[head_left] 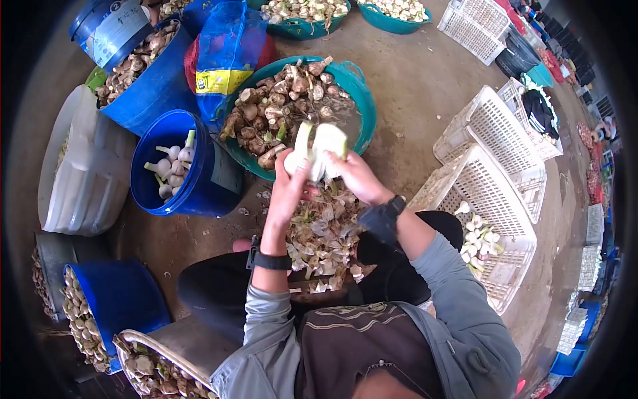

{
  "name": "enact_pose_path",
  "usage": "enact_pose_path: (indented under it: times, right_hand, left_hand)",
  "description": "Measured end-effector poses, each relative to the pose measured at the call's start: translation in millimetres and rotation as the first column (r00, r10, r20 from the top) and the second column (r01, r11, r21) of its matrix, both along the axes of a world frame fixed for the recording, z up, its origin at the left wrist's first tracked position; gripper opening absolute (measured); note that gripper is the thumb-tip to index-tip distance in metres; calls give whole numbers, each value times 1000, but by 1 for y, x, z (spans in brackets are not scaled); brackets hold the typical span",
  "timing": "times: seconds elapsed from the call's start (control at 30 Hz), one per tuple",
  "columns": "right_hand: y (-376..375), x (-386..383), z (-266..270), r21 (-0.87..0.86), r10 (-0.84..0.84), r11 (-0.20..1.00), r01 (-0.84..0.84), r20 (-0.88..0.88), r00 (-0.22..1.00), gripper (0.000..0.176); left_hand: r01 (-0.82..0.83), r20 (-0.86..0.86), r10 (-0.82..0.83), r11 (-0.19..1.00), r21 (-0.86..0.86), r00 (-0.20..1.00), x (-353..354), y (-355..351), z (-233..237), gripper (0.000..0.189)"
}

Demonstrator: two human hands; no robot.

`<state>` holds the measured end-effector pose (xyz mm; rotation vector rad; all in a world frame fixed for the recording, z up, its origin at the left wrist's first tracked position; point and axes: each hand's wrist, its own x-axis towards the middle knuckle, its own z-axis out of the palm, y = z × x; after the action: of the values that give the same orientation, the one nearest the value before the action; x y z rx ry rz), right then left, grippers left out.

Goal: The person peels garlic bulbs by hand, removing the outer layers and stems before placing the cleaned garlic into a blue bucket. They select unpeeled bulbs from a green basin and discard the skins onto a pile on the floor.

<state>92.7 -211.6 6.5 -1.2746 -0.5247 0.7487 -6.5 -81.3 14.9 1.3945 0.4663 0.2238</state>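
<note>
In front of my body, above the near rim of a green basin (367, 100), my left hand (292, 178) is closed around a garlic bulb (302, 149) with its pale stem pointing up. Close beside it, my right hand (359, 178) grips a broad white piece (329, 141) with a greenish edge. It is blurred and looks like garlic skin, though I cannot be certain. The basin holds a heap of brown, unpeeled garlic (279, 100). Below my hands lies a pile of loose garlic skins (325, 229).
On the left, a blue bucket (222, 173) contains several clean white bulbs. To the right, a white crate (512, 272) has more clean garlic, with another crate (492, 126) behind it. A large blue tub (149, 93) and blue-yellow bag (222, 73) stand at the back left.
</note>
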Motion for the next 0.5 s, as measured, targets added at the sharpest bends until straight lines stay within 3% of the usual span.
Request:
enact_pose_path:
  times: [0.07, 0.1, 0.17, 0.2, 0.27, 0.3, 0.33, 0.37, 0.43, 0.47, 0.5]
  right_hand:
    - [3, -3, -5, 34, -7, 999, -2, 286, 958, 33]
    - [2, -3, -2, 34, -7, 999, -3, 285, 959, 33]
    - [-2, 3, 5, -23, 53, 998, -51, 103, 993, 33]
    - [-1, 3, 11, 73, 90, 993, -87, -31, 995, 34]
    - [-3, 6, 15, 205, 136, 974, -94, -204, 970, 32]
    - [-3, 7, 14, 206, 136, 974, -94, -198, 971, 32]
    - [-2, 6, 9, 308, 120, 951, 1, -373, 920, 31]
    - [0, 7, 5, 390, 126, 914, 111, -535, 836, 29]
    - [1, 12, -9, 407, 133, 901, 151, -590, 796, 28]
    - [1, 15, -15, 412, 138, 890, 193, -649, 748, 27]
    - [1, 15, -8, 338, 35, 901, 273, -683, 730, 25]
  left_hand:
    - [-90, 25, 91, 996, -20, 996, 4, -2, -9, 54]
    - [-91, 23, 91, 996, -19, 996, 6, -1, -12, 54]
    - [-144, 78, 149, 988, -62, 986, 10, 1, -16, 50]
    - [-139, 75, 144, 988, -62, 987, 9, 1, -16, 50]
    - [-22, 213, 75, 970, -241, 974, 7, 3, -15, 45]
    - [89, 286, 3, 947, -308, 958, 4, 7, -13, 45]
    - [198, 383, -17, 877, -438, 923, 0, 10, -18, 54]
    - [262, 428, -66, 870, -418, 901, -2, 10, -20, 60]
    - [362, 456, -176, 860, -359, 872, -4, 13, -19, 79]
    - [449, 500, -241, 822, -350, 832, -3, 17, -23, 68]
    - [277, 399, -122, 892, -357, 909, -1, 12, -23, 59]
